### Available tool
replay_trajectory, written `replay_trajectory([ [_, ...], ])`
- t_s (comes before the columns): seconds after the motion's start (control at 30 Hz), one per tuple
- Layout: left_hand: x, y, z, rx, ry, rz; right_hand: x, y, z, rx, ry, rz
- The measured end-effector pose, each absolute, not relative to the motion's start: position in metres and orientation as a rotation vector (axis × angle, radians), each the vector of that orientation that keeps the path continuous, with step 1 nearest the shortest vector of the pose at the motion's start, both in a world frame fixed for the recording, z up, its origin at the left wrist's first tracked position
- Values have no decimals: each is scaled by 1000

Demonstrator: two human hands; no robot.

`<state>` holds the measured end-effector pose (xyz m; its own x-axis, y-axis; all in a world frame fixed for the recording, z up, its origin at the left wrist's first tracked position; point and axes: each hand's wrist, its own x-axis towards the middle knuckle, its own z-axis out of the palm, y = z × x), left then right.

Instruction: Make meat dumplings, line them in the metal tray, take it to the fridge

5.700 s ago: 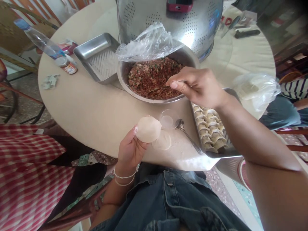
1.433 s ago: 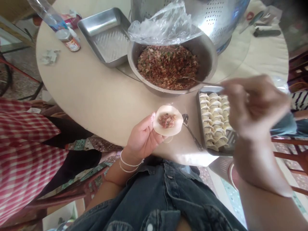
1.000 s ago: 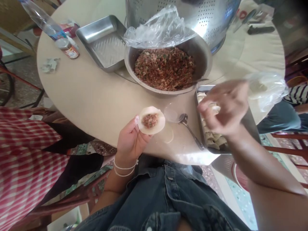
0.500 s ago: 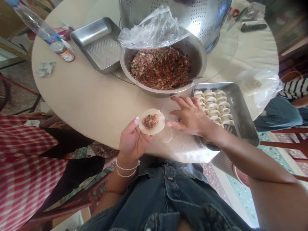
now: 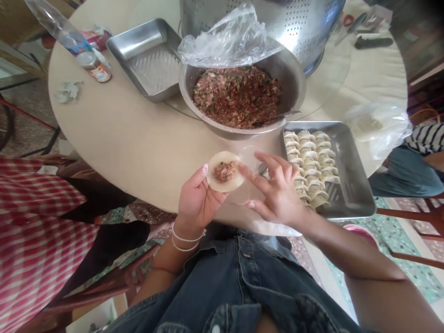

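A round dumpling wrapper (image 5: 237, 181) lies flat on the fingers of my left hand (image 5: 199, 196), its thumb on the near-left edge. On the wrapper's middle sits a lump of meat filling (image 5: 224, 171). My right hand (image 5: 279, 189) has its fingers apart, and the index fingertip is at the wrapper's right edge. Behind my right hand, a small clear dish (image 5: 249, 153) is partly hidden. To the right, rows of folded dumplings (image 5: 312, 159) fill the left part of a metal tray (image 5: 359, 185). A steel bowl (image 5: 222, 128) of minced filling (image 5: 239, 97) with a spoon stands beyond my hands.
Plastic film (image 5: 232, 41) covers the bowl's far rim, before a large perforated metal pot (image 5: 298, 23). Another metal tray (image 5: 149, 69), a jar (image 5: 93, 66) and a plastic bottle (image 5: 57, 27) stand left. A plastic bag (image 5: 379, 122) lies right. People sit on both sides.
My right hand has moved down and left, bringing its index finger to the wrapper's edge. The view has shifted slightly; the left hand still holds the wrapper and filling.
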<state>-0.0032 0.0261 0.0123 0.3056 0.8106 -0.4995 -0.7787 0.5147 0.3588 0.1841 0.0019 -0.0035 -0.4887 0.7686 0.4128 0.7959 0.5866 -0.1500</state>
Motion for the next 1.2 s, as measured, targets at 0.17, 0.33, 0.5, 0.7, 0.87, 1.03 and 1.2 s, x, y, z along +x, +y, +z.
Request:
replay_trajectory([
  [0.17, -3, 21, 9, 111, 690, 982, 184, 6, 1, -1346, -2361, -8],
  [0.33, -10, 21, 7, 160, 762, 1056, 182, 18, 7, -1605, -2213, 102],
  [0.5, -13, 22, 8, 192, 776, 1107, 174, 33, -2, -1844, -2223, 159],
  [0.7, -9, 22, 11, 209, 755, 1123, 172, 22, 2, -1640, -2072, 215],
  [0.87, -4, 20, 13, 193, 643, 996, 168, 13, 6, -1421, -2138, 255],
  [1.03, -1, 17, 14, 198, 582, 898, 160, 15, 7, -1319, -2180, 417],
  [1.2, -8, 16, 11, 222, 645, 962, 166, 19, 10, -1468, -2171, 252],
])
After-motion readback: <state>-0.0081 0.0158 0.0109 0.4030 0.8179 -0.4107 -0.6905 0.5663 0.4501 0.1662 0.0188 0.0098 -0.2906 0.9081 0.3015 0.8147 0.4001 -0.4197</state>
